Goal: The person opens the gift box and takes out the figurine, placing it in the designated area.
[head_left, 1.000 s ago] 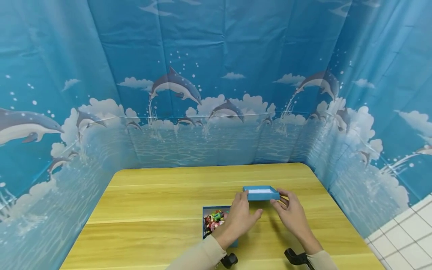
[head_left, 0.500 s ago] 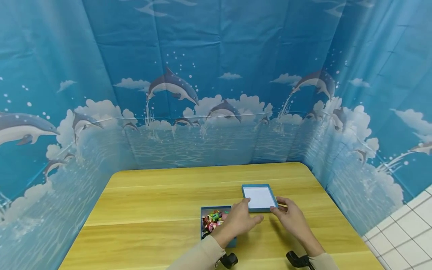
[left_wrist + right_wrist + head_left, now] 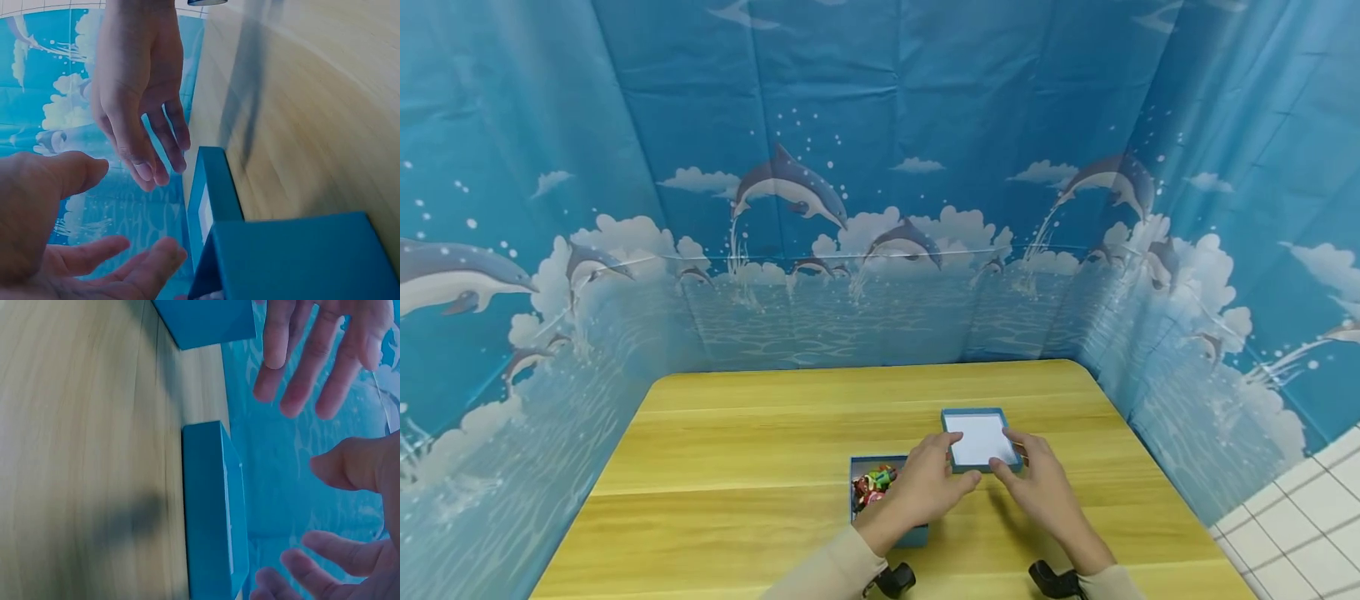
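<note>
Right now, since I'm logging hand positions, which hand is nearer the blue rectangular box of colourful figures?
Left. In the head view, the left hand overlaps the box on its right side; the right hand is farther right, by the shallow blue square tray with white inside.

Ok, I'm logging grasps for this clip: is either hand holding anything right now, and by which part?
Nothing is held: the left hand and right hand are open, apart from the shallow blue lid, which rests on the table.
</note>
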The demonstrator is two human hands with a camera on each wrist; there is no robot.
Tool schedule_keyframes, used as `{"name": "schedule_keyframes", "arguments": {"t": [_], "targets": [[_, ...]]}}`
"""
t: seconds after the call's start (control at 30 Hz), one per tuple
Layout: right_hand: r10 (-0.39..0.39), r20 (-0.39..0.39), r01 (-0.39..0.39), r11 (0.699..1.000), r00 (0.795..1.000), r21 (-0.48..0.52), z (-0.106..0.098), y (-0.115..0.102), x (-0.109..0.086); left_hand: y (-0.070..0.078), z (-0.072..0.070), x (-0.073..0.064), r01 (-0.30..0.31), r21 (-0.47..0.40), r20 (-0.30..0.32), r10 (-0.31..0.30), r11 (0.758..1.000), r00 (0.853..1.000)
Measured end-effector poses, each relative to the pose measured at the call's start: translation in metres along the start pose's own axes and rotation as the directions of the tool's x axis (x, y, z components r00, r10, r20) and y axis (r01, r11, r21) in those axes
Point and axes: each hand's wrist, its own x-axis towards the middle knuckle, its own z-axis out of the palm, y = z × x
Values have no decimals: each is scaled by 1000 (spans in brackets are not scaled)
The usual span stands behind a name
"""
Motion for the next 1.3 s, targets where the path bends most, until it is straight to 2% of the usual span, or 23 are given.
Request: {"name": "schedule_keyframes", "arguments": {"t": [0.1, 0.2, 0.33, 0.47, 0.6, 0.73, 0.87, 1.07, 1.17, 1.3], "targets": [[-30, -10, 30, 1000, 999, -2, 4, -5, -1, -1, -4, -5, -12, -32, -6, 12, 999, 1000], [-76, -18, 76, 997, 997, -2, 7, -11, -1, -3, -9, -9, -36, -102, -26, 33, 994, 999], [-156, -23, 156, 988, 988, 6, 11, -19, -2, -6, -19, -14, -96, -159, -51, 88, 983, 995], [-212, -14, 213, 977, 977, 18, 13, -26, -2, -10, -33, -19, -150, -120, -59, 144, 981, 988], [-243, 22, 242, 970, 970, 30, 16, -31, -2, -16, -47, -23, -185, -104, -64, 179, 977, 982], [-268, 77, 264, 963, 960, 57, 19, -38, -2, -24, -60, -27, -181, -177, -67, 171, 968, 983], [-295, 139, 287, 955, 945, 76, 22, -42, -3, -36, -71, -31, -194, -173, -77, 183, 966, 980], [-333, 247, 319, 943, 910, 98, 28, -46, -3, -48, -85, -37, -227, -85, -78, 221, 970, 972], [-353, 312, 330, 936, 882, 124, 32, -48, -2, -52, -90, -41, -243, -55, -65, 239, 968, 969], [-390, 396, 349, 921, 831, 174, 39, -48, 0, -57, -94, -45, -270, -24, -49, 268, 963, 962]]}}
